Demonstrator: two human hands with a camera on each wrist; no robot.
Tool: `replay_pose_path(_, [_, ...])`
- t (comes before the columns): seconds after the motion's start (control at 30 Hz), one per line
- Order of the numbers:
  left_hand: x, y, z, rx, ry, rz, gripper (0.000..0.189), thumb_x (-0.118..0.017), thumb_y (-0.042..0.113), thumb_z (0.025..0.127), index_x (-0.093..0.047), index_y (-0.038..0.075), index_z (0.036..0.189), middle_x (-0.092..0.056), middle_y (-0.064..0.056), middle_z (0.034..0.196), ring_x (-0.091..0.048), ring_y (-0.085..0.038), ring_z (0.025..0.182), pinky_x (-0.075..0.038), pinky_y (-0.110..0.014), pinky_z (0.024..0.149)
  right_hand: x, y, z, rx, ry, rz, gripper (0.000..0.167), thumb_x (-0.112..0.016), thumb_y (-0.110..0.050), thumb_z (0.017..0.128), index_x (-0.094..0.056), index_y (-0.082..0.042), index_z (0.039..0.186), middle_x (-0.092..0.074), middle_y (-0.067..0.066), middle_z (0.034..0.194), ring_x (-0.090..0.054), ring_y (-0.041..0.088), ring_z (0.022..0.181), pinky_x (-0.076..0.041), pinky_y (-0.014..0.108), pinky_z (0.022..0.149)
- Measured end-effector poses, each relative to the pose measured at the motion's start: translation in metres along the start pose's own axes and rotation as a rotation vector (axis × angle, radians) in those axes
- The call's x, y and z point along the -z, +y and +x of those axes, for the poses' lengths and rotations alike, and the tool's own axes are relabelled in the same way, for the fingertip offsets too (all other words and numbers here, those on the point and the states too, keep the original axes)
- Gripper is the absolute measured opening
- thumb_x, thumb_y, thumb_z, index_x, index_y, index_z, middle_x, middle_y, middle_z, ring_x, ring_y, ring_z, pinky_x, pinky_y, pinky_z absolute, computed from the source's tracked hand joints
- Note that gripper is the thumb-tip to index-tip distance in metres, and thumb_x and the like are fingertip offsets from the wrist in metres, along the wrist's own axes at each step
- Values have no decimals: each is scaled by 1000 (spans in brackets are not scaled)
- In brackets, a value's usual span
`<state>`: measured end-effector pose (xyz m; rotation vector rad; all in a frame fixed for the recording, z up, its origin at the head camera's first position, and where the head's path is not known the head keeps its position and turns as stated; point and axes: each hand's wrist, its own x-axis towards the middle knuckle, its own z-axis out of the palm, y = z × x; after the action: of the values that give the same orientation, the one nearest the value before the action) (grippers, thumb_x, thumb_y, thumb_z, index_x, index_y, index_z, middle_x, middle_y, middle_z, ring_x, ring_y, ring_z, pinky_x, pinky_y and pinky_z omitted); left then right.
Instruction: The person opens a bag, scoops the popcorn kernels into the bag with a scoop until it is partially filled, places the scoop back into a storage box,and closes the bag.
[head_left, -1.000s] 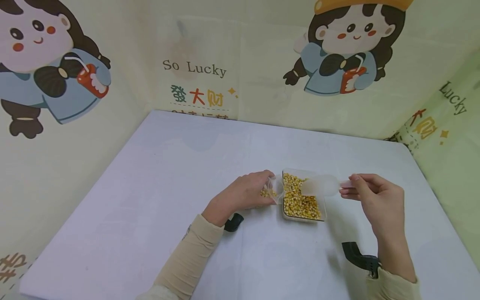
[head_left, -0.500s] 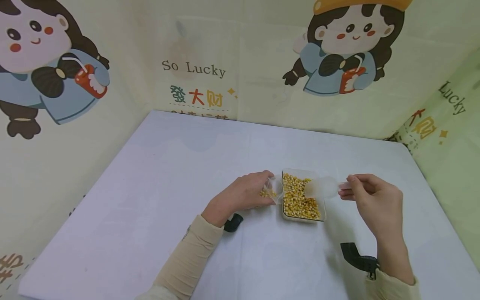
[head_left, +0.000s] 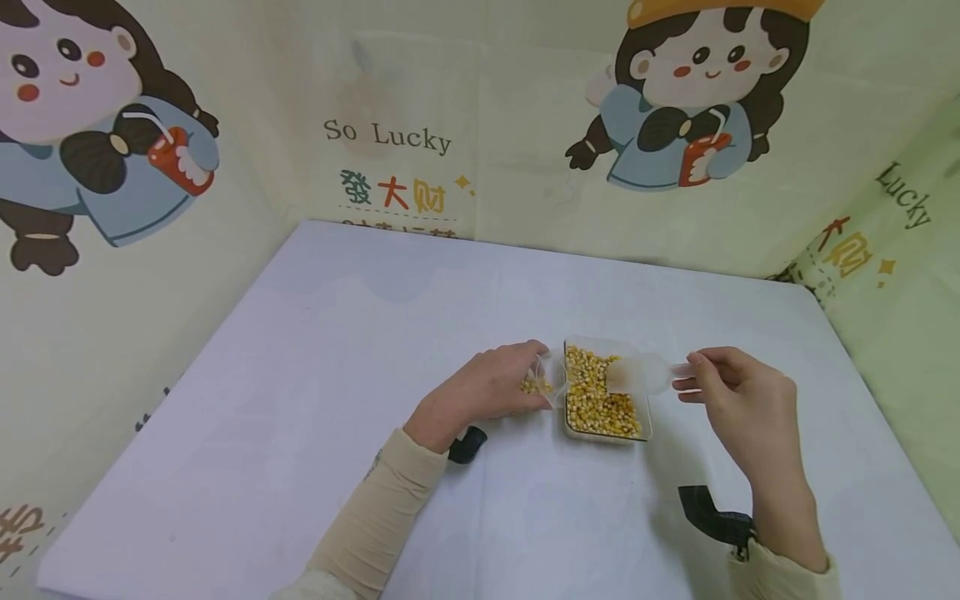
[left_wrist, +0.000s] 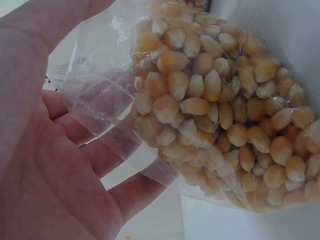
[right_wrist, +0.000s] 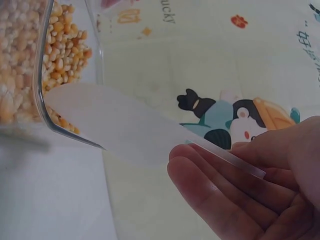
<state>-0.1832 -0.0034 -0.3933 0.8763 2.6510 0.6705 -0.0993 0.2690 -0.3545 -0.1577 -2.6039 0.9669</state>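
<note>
In the head view a clear box [head_left: 600, 437] filled with yellow corn kernels [head_left: 600, 410] stands on the white table between the two hands. At its left side the left hand [head_left: 487, 382] holds a clear plastic bag [left_wrist: 107, 95] by its edge, fingers and thumb spread around the mouth. Kernels fill the bag's lower part in the left wrist view. From the right, the right hand [head_left: 750, 408] pinches the thin handle of a translucent white scoop [head_left: 645, 374] between thumb and fingers. The scoop's front end reaches over the box's right rim, down at the kernels.
White cloth covers the table [head_left: 337, 350]. Printed fabric walls [head_left: 525, 150] with cartoon figures and lettering rise behind and on both sides. A black curved wrist mount [head_left: 716, 517] sits at the right wrist, and another [head_left: 467, 445] shows beneath the left one.
The right hand has shifted slightly left toward the box. The scoop drew back a little to the right, then edged left again. The left hand and the bag have stayed in place.
</note>
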Motion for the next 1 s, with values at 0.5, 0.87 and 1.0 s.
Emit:
replay_pose_path(0.5, [-1, -1, 3, -3, -1, 9, 72, -75, 42, 87, -44, 11, 145, -65, 2, 120, -59, -9, 97, -51, -27, 81, -2, -9, -4, 125, 103, -16, 18, -56, -7, 97, -71, 3, 96, -75, 18, 80, -59, -17, 57, -46, 3, 58])
replay_pose_path(0.87, [-1, -2, 2, 0, -4, 11, 73, -74, 43, 87, -44, 12, 145, -64, 2, 120, -60, -10, 100, -52, -29, 84, -4, -13, -5, 201, 163, -31, 11, -62, -2, 93, -72, 4, 91, -74, 18, 76, -52, -25, 58, -41, -1, 59])
replay_pose_path(1.0, [-1, -2, 3, 2, -8, 11, 73, -74, 43, 87, -44, 12, 145, -64, 2, 121, -61, -11, 103, -52, -29, 85, -7, -13, -5, 200, 144, -38, 10, -64, -2, 92, -72, 5, 92, -74, 20, 76, -51, -25, 58, -41, -1, 58])
